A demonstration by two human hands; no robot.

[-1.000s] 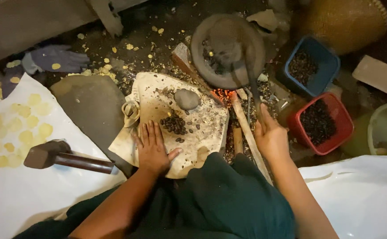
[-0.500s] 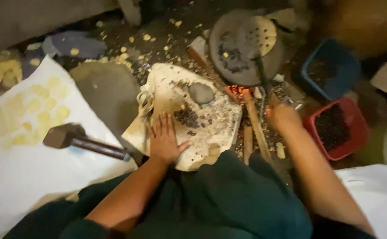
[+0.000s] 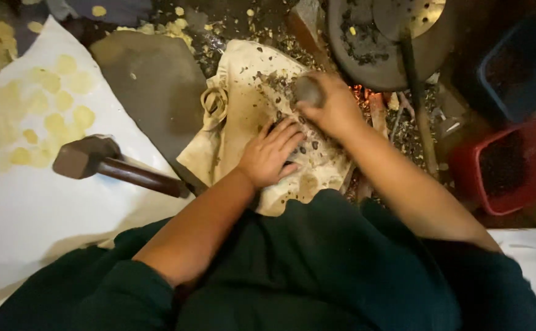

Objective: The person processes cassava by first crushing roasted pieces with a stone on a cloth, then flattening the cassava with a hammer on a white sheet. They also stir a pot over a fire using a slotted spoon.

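Note:
A stained cream cloth (image 3: pixel 243 104) lies on the ground in front of me, strewn with dark husks and small dark seeds (image 3: pixel 310 148). My left hand (image 3: pixel 269 153) rests flat on the cloth, fingers spread over the seeds. My right hand (image 3: pixel 332 109) is closed around a rounded grey stone (image 3: pixel 308 90) at the cloth's far side, just above the left hand's fingertips.
A wooden-handled hammer (image 3: pixel 105 162) lies on a white sheet (image 3: pixel 29 202) at left, beside yellow flattened pieces (image 3: pixel 65 92). A flat grey stone slab (image 3: pixel 151 79) sits beyond. A round dark pan (image 3: pixel 372 43) over glowing embers (image 3: pixel 366 95), a red tub (image 3: pixel 501 165) and a blue tub (image 3: pixel 513 67) stand right.
My right hand has come in from the wooden sticks at right and closed on the grey stone. The left hand stays on the cloth. The view has dropped closer and shifted.

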